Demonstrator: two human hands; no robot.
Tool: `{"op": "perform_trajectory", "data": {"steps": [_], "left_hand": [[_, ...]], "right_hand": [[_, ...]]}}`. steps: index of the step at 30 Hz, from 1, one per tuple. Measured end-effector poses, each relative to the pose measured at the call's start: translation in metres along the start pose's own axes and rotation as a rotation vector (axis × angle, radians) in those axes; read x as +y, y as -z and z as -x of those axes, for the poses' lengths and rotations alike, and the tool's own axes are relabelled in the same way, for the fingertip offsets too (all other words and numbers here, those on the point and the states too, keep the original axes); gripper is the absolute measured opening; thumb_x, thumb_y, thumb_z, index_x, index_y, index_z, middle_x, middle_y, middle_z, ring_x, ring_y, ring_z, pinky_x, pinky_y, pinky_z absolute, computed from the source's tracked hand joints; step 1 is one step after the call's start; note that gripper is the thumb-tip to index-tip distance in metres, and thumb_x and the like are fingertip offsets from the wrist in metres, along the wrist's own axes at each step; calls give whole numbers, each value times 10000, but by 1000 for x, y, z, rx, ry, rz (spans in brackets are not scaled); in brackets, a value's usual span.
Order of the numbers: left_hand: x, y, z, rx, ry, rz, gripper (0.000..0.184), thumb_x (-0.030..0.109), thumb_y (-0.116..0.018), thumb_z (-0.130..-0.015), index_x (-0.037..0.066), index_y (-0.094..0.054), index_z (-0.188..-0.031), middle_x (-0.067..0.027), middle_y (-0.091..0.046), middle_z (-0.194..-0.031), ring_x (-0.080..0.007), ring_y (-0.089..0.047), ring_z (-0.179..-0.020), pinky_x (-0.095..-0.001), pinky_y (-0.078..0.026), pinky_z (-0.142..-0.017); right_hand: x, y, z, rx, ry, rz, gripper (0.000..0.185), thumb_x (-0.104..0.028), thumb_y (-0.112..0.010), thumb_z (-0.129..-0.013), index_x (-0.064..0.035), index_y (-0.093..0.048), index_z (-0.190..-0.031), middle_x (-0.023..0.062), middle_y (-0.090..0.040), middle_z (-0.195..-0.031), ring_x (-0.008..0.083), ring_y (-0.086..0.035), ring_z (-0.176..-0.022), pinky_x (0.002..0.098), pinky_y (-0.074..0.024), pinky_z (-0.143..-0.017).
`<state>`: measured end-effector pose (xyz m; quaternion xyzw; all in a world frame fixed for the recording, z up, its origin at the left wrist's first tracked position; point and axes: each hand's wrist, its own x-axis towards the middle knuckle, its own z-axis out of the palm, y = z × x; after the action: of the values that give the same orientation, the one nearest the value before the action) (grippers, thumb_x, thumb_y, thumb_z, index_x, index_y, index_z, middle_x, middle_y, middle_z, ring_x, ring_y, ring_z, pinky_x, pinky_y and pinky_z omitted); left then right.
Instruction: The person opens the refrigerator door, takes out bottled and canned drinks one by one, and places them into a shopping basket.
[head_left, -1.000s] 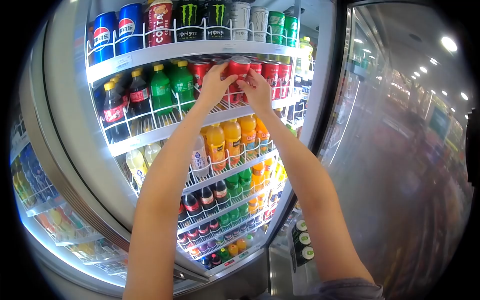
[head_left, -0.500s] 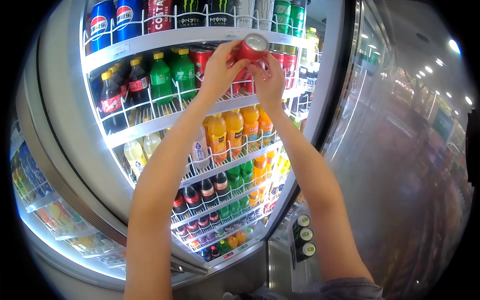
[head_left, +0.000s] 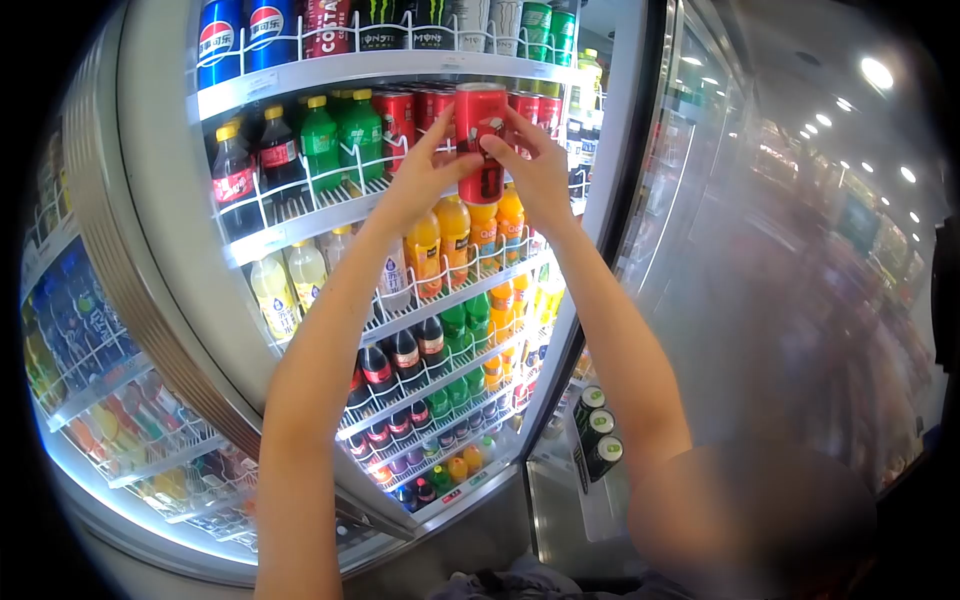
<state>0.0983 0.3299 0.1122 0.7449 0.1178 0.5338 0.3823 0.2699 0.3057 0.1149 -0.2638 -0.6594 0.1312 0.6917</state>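
Both hands hold a red drink can (head_left: 481,108) upright in front of the second shelf of the drinks fridge. My left hand (head_left: 425,178) grips the can's left side, with its thumb across the front. My right hand (head_left: 537,172) holds the right side, with fingers round the edge and its thumb on the front. Behind the can, more red cans (head_left: 397,128) stand on the shelf. Green bottles (head_left: 320,150) with yellow caps and dark cola bottles (head_left: 233,182) stand to their left, behind a white wire guard.
The top shelf (head_left: 390,68) bears blue, dark, white and green cans. Orange drink bottles (head_left: 424,252) fill the shelf below my hands. The open glass door (head_left: 690,160) is at the right. Three dark cans (head_left: 600,430) with green tabs stand in a holder low down.
The red can has come down and turned from its top facing me to upright, its printed side now showing. Both hands moved lower with it, and the camera view shifted slightly.
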Motion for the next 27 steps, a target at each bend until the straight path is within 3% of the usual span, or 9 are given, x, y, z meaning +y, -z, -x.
{"op": "perform_trajectory", "data": {"steps": [4, 7, 8, 11, 12, 17, 20, 27], "left_hand": [[10, -18, 41, 0, 146, -1, 1058, 87, -779, -809, 142, -45, -1570, -203, -383, -1461, -209, -560, -1190, -337, -475, -968], [2, -25, 61, -44, 206, 189, 1029, 66, -762, -823, 147, -60, -1569, -207, -436, -1421, -205, -573, -1168, -332, -495, -946], [-2, -27, 68, -33, 210, 165, 999, 26, -734, -831, 143, -69, -1568, -182, -501, -1365, -198, -587, -1141, -337, -515, -932], [-13, -36, 86, -52, 168, 246, 985, 0, -712, -831, 154, -77, -1567, -159, -513, -1353, -199, -588, -1137, -344, -529, -931], [-8, -41, 94, -65, 185, 293, 980, -20, -698, -825, 158, -82, -1567, -146, -493, -1374, -211, -575, -1167, -361, -524, -951], [-8, -57, 131, -70, 248, 310, 977, 2, -705, -823, 147, -88, -1566, -157, -459, -1404, -242, -546, -1223, -376, -502, -980], [2, -65, 154, -66, 257, 286, 1001, 29, -726, -815, 145, -78, -1569, -155, -384, -1458, -242, -497, -1271, -376, -458, -1025], [20, -78, 194, 28, 270, 379, 991, -5, -696, -828, 155, -58, -1570, -142, -351, -1480, -234, -476, -1285, -372, -471, -1004]], "right_hand": [[-9, 2, 37, -32, -186, -52, 608, -204, -765, -837, 16, -530, -1353, 131, -690, -1103, 136, -646, -1004, 269, -525, -832], [-14, 9, 64, -28, -178, -35, 592, -200, -754, -849, 14, -530, -1353, 145, -683, -1132, 155, -648, -1025, 279, -521, -864], [-12, 13, 72, -62, -175, -96, 612, -184, -732, -870, 7, -483, -1395, 154, -663, -1177, 174, -637, -1055, 295, -500, -925], [-33, 21, 102, -148, -251, -171, 644, -165, -710, -886, -1, -422, -1438, 159, -623, -1249, 189, -600, -1137, 314, -465, -992], [-39, 24, 110, -166, -287, -144, 672, -158, -697, -895, 9, -374, -1460, 163, -585, -1304, 200, -551, -1212, 339, -439, -1024], [-53, 38, 145, -245, -323, 3, 711, -175, -700, -897, 36, -335, -1469, 161, -569, -1322, 223, -528, -1235, 359, -422, -1032], [-63, 45, 165, -295, -423, -92, 738, -174, -700, -898, 34, -298, -1481, 175, -549, -1344, 245, -526, -1243, 367, -418, -1039], [-88, 35, 188, -340, -460, -197, 738, -185, -707, -895, 32, -304, -1474, 199, -547, -1334, 260, -552, -1221, 374, -435, -1034]]}}
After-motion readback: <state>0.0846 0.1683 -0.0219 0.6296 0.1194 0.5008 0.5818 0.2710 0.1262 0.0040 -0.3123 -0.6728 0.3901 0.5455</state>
